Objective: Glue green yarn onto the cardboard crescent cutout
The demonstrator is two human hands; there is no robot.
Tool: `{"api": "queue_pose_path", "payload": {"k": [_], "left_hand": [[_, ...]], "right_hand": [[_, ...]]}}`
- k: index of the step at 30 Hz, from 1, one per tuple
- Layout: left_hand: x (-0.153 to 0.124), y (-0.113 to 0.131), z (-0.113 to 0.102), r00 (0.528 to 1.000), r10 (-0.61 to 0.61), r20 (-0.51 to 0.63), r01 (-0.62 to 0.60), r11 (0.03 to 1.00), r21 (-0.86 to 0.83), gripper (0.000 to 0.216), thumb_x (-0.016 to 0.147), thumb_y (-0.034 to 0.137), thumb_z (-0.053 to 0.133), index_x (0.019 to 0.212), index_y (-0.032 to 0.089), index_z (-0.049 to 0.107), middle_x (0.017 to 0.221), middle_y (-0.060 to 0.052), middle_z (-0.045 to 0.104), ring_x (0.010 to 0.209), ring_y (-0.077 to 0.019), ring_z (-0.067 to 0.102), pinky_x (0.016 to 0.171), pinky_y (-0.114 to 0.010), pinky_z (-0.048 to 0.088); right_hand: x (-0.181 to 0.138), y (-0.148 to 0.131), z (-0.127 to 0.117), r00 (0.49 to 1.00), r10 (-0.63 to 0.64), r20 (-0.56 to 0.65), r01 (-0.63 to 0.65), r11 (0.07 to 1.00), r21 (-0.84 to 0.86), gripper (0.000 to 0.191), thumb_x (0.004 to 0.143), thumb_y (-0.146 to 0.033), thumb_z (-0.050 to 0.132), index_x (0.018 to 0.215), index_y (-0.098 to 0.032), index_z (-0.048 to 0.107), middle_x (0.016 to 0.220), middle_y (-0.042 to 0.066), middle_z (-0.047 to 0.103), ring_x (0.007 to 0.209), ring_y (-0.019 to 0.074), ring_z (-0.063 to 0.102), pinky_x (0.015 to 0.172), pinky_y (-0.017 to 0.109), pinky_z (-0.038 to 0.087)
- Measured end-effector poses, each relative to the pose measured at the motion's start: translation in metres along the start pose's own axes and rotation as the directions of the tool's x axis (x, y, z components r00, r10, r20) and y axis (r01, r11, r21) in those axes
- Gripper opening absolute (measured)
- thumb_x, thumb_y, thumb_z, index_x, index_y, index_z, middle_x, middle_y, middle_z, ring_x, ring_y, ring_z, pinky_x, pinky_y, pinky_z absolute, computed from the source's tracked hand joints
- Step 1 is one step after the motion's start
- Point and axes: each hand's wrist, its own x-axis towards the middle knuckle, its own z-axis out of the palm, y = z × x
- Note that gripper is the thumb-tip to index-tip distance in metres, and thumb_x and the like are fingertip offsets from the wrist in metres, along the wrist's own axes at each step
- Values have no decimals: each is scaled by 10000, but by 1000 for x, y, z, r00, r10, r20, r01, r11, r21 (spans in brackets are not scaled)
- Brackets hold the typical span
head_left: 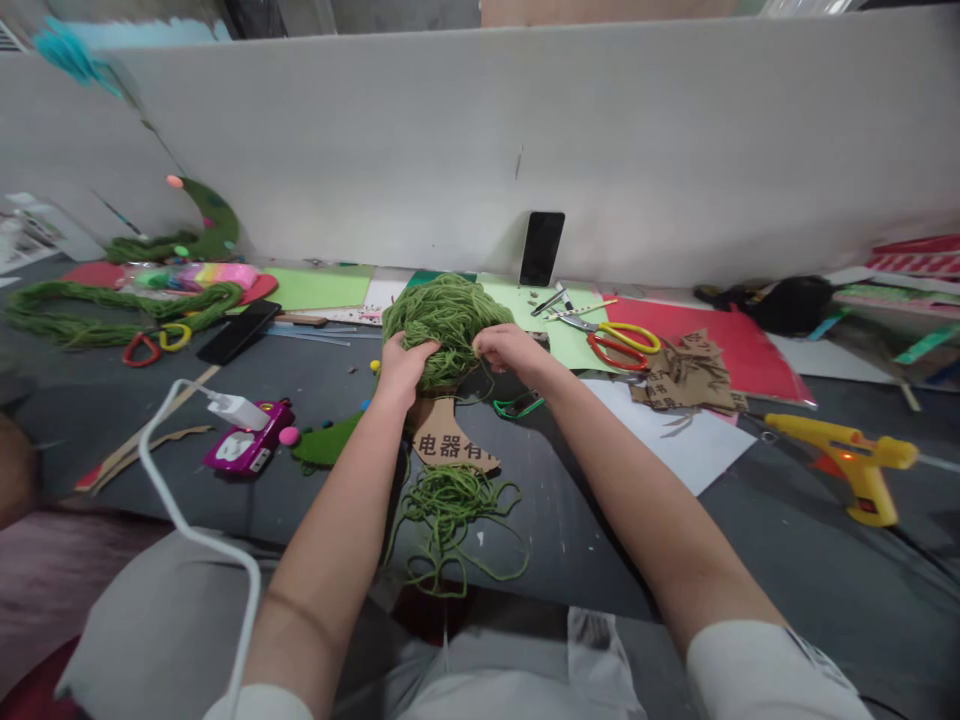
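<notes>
Mid-desk (570,520), I'm arranging the bunched yarn (442,305) at the cardboard's (442,430) far end: left hand (403,368) against its left side, grip too hidden to tell; right hand (511,350) pinching its right edge. Next move calls, I'd judge, for gentle tension.

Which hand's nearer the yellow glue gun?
Right. The right hand is at the right edge of the green yarn bundle, left of the glue gun; the left hand is at the bundle's left side, farther away.
</notes>
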Motion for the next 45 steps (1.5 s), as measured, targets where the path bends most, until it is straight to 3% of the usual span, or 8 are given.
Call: {"api": "queue_pose_path", "payload": {"k": [6, 13, 17, 27, 39, 42, 45], "left_hand": [[1, 0, -1, 998, 61, -6, -59, 977, 204, 399, 549, 217, 779, 933, 189, 675, 939, -72, 746, 930, -286, 701, 878, -413, 541], [1, 0, 0, 999, -26, 33, 21, 990, 137, 429, 551, 248, 791, 960, 185, 676, 957, -92, 746, 916, -299, 703, 861, -434, 540], [1, 0, 1, 999, -36, 36, 31, 992, 126, 450, 549, 259, 795, 976, 181, 675, 972, -97, 747, 931, -298, 703, 876, -440, 538], [3, -4, 2, 998, -48, 33, 45, 996, 80, 450, 540, 234, 792, 971, 185, 675, 979, -100, 753, 926, -306, 712, 848, -442, 554], [4, -6, 3, 998, -33, 49, 31, 998, 56, 461, 550, 265, 816, 981, 187, 671, 1006, -105, 751, 950, -306, 712, 847, -433, 561], [4, -6, 2, 999, -20, 26, 19, 997, 71, 430, 567, 280, 806, 967, 185, 679, 979, -98, 750, 926, -298, 712, 826, -422, 563], [4, -5, 1, 1000, -1, 2, 1, 994, 110, 401, 585, 298, 795, 954, 187, 683, 975, -92, 746, 927, -294, 704, 820, -414, 556]], "right_hand": [[1, -1, -3, 999, 27, -29, -28, 999, -32, 58, 604, -207, 561, 621, -164, 596, 439, -60, 343, 419, 69, 261, 400, 224, 258], [3, -1, -15, 989, 107, -97, -98, 991, 92, 29, 614, -193, 540, 624, -186, 514, 446, -69, 267, 436, 69, 182, 419, 225, 210], [1, -2, -19, 986, 161, -37, -151, 970, 191, 49, 622, -177, 515, 643, -188, 473, 451, -73, 238, 437, 67, 148, 439, 237, 189], [-2, -6, -31, 998, 53, 36, -60, 971, 233, 67, 579, -193, 511, 646, -191, 503, 460, -71, 279, 429, 83, 183, 435, 233, 254], [-3, -14, -51, 995, 24, 92, -63, 893, 445, 73, 571, -197, 486, 612, -207, 427, 456, -81, 179, 433, 83, 98, 414, 230, 185], [-6, -17, -56, 996, 13, 83, -50, 887, 459, 80, 607, -212, 498, 595, -208, 419, 466, -76, 181, 439, 85, 109, 417, 236, 178], [-9, -21, -58, 998, 0, 55, -24, 897, 441, 225, 702, -255, 528, 561, -220, 357, 462, -72, 165, 441, 89, 124, 417, 245, 176]]}}
